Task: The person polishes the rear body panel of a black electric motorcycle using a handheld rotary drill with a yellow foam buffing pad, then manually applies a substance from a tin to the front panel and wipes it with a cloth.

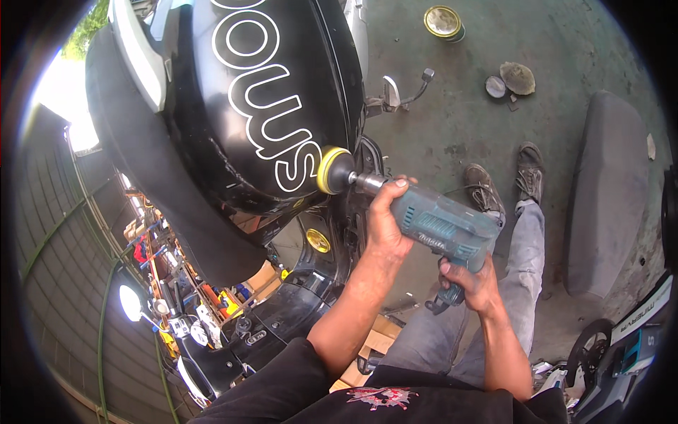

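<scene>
A teal power drill [441, 220] slants across the middle of the view. My left hand [390, 222] is closed around its front body, just behind the metal chuck. Farther back, my right hand [467, 279] wraps round the drill's handle. On the chuck sits a round polishing pad [335, 171] with a yellow rim and a dark backing. The pad's face is against, or very close to, the lower right part of a large glossy black case [212, 120]. White outlined lettering runs down that case; the pad is beside its last letter.
Below the case is a black scooter [293, 307] with a round mirror [131, 302]. A grey scooter seat [609, 194] lies on the floor at right. An open tin [443, 22] and a worn round pad [518, 78] lie farther off. Cluttered shelves [152, 247] stand at left.
</scene>
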### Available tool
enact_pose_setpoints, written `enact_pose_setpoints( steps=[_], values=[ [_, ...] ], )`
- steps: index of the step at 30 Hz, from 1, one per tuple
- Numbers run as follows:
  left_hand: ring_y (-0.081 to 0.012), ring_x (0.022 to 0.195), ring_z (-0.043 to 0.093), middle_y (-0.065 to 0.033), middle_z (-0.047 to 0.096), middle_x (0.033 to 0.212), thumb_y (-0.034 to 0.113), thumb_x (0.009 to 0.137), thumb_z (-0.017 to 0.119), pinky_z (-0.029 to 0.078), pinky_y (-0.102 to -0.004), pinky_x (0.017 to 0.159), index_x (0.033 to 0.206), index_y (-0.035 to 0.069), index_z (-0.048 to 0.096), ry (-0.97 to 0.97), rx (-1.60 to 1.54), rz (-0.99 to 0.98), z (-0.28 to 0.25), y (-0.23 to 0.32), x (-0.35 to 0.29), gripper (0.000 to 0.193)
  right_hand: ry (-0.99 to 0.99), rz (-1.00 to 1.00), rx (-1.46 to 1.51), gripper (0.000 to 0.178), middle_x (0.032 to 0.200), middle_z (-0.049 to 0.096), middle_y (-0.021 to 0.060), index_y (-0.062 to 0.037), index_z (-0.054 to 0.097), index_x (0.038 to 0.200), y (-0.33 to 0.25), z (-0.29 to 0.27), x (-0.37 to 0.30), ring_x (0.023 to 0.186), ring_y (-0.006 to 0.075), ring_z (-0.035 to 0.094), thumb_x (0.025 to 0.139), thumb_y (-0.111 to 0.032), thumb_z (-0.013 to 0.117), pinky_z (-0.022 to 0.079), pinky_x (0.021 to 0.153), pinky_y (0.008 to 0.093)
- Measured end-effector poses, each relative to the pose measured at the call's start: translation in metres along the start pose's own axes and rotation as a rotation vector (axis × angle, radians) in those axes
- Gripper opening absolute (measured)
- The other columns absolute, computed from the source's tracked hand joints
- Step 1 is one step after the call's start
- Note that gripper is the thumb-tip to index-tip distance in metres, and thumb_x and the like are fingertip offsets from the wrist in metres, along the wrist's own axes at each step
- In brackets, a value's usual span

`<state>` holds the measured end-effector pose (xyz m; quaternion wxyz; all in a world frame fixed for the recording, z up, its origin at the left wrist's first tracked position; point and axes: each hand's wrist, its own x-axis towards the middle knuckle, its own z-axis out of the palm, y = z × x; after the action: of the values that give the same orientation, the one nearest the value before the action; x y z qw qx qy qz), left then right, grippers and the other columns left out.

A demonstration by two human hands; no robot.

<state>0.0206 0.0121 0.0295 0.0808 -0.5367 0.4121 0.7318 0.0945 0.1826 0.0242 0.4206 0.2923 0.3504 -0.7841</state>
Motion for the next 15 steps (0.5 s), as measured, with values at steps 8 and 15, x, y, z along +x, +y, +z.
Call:
enact_pose_setpoints(
  steps=[8,15],
  values=[
    [-0.0222,0.093,0.06,-0.0072,0.061,0.101,0.016,0.078,0.067,0.051,-0.0401,0.086,0.102,0.007,0.058,0.013,-0.01,-0.026,-0.02,-0.018,0.024,0.028,-0.02,0.031,0.004,0.017,0.069,0.061,0.0031,-0.0033,0.063,0.087,0.028,-0.017,0.025,0.062,0.013,0.057,0.079,-0.017,0.071,0.045,0.059,0.0303],
    [-0.0297,0.098,0.062,-0.007,0.059,0.102,0.023,0.076,0.067,0.05,-0.0501,0.091,0.106,0.01,0.055,-0.11,-0.042,0.01,-0.045,0.019,-0.054,0.035,0.055,-0.082,-0.222,0.034,0.089,0.069,0.0068,0.0009,0.066,0.103,0.049,0.025,-0.033,0.081,0.0194,0.066,0.075,-0.015,0.077,0.053,0.076,0.0323]
  ],
)
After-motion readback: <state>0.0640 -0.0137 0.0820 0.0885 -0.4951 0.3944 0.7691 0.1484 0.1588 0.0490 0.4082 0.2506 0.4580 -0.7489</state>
